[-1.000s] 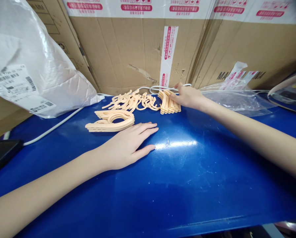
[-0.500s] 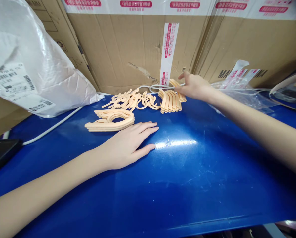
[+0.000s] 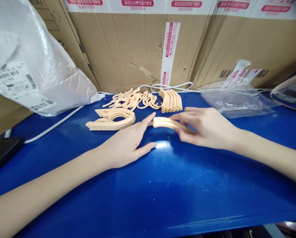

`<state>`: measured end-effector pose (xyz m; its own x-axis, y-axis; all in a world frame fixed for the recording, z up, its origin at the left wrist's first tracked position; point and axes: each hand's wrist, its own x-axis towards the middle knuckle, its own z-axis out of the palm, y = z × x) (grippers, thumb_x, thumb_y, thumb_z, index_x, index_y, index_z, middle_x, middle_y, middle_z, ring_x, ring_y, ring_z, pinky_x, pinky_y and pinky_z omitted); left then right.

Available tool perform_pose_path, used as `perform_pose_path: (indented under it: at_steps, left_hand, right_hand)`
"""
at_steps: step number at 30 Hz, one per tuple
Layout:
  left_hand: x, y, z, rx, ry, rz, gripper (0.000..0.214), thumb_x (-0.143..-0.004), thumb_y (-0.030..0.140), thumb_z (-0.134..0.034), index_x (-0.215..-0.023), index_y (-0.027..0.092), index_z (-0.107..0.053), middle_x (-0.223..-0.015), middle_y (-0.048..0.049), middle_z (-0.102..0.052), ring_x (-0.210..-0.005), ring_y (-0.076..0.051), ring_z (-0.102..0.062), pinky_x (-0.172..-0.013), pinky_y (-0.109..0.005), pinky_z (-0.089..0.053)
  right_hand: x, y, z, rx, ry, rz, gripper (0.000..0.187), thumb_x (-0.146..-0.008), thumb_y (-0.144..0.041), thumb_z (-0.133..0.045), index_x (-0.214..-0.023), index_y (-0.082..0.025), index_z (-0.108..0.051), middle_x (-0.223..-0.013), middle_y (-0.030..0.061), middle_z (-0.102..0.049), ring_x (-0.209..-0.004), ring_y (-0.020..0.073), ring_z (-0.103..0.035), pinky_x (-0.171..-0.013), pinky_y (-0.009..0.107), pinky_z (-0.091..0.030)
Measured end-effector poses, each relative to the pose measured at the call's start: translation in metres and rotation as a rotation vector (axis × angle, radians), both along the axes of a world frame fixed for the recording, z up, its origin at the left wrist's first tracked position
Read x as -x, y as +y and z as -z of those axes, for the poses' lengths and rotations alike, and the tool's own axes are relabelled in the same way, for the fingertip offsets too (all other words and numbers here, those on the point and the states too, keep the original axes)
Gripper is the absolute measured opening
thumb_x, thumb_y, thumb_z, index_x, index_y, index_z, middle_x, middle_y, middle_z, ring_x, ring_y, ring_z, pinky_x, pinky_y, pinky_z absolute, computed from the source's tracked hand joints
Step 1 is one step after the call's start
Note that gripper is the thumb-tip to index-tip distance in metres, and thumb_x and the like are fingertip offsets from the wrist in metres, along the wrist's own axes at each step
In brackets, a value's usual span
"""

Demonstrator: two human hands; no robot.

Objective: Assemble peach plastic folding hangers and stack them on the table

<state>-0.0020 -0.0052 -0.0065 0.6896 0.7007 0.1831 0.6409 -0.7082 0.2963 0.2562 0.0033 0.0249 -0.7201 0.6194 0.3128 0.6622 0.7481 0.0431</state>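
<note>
- Between the right hand [image 3: 207, 127] and the left hand [image 3: 129, 140], over the blue table [image 3: 199, 185]: a curved peach strip [image 3: 164, 122], perhaps doubled, too blurred to count.
- Pinched in the right hand between thumb and fingers, one end inside the grasp, the other jutting free; extends leftward from the grip.
- Runs roughly sideways along its long axis, gently bowed, right end a little lower in view, left end aimed at the left hand's fingertips.
- Nearer the right hand, being held there; free end just beside the left hand's index finger, contact impossible to tell.
- Left hand: released, palm down, fingers spread, grasping nothing visible.
- Just beyond the left hand: a stack of peach frames [image 3: 110, 124], long axis also roughly sideways, narrow end pointing left.
- Past the gap between the hands: a row of curved pieces [image 3: 171, 100], side by side, long axes running toward the carton [image 3: 135, 49], roughly crosswise to the held strip.
- Left of that row: a loose heap of hook-like pieces [image 3: 130, 99], pointing every way.
</note>
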Motion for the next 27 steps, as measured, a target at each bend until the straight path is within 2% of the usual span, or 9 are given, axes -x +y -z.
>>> perform_pose_path:
  at_steps: [3, 6, 8, 13, 19, 23, 27]
  left_hand:
    - [-0.001, 0.000, -0.002, 0.005, -0.025, 0.004, 0.067, -0.094, 0.047, -0.046, -0.147, 0.013, -0.021, -0.141, -0.0153, -0.051, -0.128, -0.027, -0.050, -0.107, -0.044, -0.041]
    - [-0.002, 0.000, -0.005, 0.002, 0.013, 0.056, 0.050, -0.096, 0.049, -0.044, -0.134, 0.016, -0.043, -0.140, -0.0134, -0.051, -0.128, -0.026, -0.049, -0.106, -0.044, -0.040]
    - [-0.002, 0.000, -0.006, 0.000, 0.047, 0.084, 0.043, -0.096, 0.049, -0.042, -0.124, 0.017, -0.052, -0.140, -0.0126, -0.051, -0.130, -0.027, -0.047, -0.105, -0.045, -0.040]
    - [-0.002, -0.001, -0.006, -0.030, 0.043, 0.084, 0.035, -0.099, 0.043, -0.037, -0.118, 0.019, -0.053, -0.139, -0.0116, -0.052, -0.131, -0.025, -0.046, -0.105, -0.044, -0.040]
    - [-0.003, -0.001, -0.005, -0.049, 0.057, 0.103, 0.033, -0.099, 0.039, -0.038, -0.119, 0.019, -0.054, -0.139, -0.0114, -0.052, -0.131, -0.025, -0.046, -0.105, -0.044, -0.040]
    - [-0.003, -0.001, -0.005, -0.061, 0.047, 0.114, 0.031, -0.099, 0.037, -0.039, -0.116, 0.018, -0.056, -0.137, -0.0102, -0.054, -0.131, -0.027, -0.047, -0.105, -0.045, -0.040]
    - [-0.002, -0.001, -0.004, -0.068, -0.015, 0.155, 0.027, -0.096, 0.035, -0.043, -0.108, 0.018, -0.059, -0.130, -0.0084, -0.059, -0.119, -0.024, -0.056, -0.099, -0.040, -0.045]
  right_hand:
    - [0.004, -0.012, 0.008, 0.026, -0.011, -0.087, 0.030, -0.088, -0.027, -0.050, -0.107, -0.010, -0.067, -0.073, 0.0044, -0.063, -0.064, 0.0170, -0.056, -0.060, 0.029, -0.039]
    - [0.007, -0.015, 0.014, 0.029, -0.014, -0.146, 0.030, -0.089, -0.027, -0.048, -0.105, -0.010, -0.066, -0.070, 0.0030, -0.060, -0.062, 0.0165, -0.053, -0.059, 0.029, -0.038]
    - [0.007, -0.014, 0.019, 0.042, -0.004, -0.156, 0.029, -0.089, -0.028, -0.049, -0.104, -0.010, -0.066, -0.070, 0.0027, -0.059, -0.062, 0.0165, -0.052, -0.060, 0.029, -0.038]
    - [0.005, -0.011, 0.026, 0.136, 0.056, -0.144, 0.031, -0.090, -0.032, -0.050, -0.108, -0.010, -0.064, -0.076, 0.0030, -0.060, -0.065, 0.0162, -0.054, -0.061, 0.028, -0.039]
    - [0.003, -0.009, 0.028, 0.174, 0.066, -0.159, 0.034, -0.095, -0.034, -0.045, -0.113, -0.010, -0.061, -0.084, 0.0057, -0.063, -0.072, 0.0171, -0.056, -0.065, 0.028, -0.040]
    - [0.002, -0.009, 0.029, 0.189, 0.084, -0.157, 0.030, -0.097, -0.031, -0.043, -0.109, -0.011, -0.062, -0.084, 0.0056, -0.062, -0.071, 0.0160, -0.055, -0.065, 0.028, -0.040]
    - [0.003, -0.009, 0.030, 0.191, 0.091, -0.168, 0.029, -0.098, -0.030, -0.041, -0.105, -0.012, -0.063, -0.082, 0.0054, -0.061, -0.071, 0.0154, -0.054, -0.065, 0.028, -0.040]
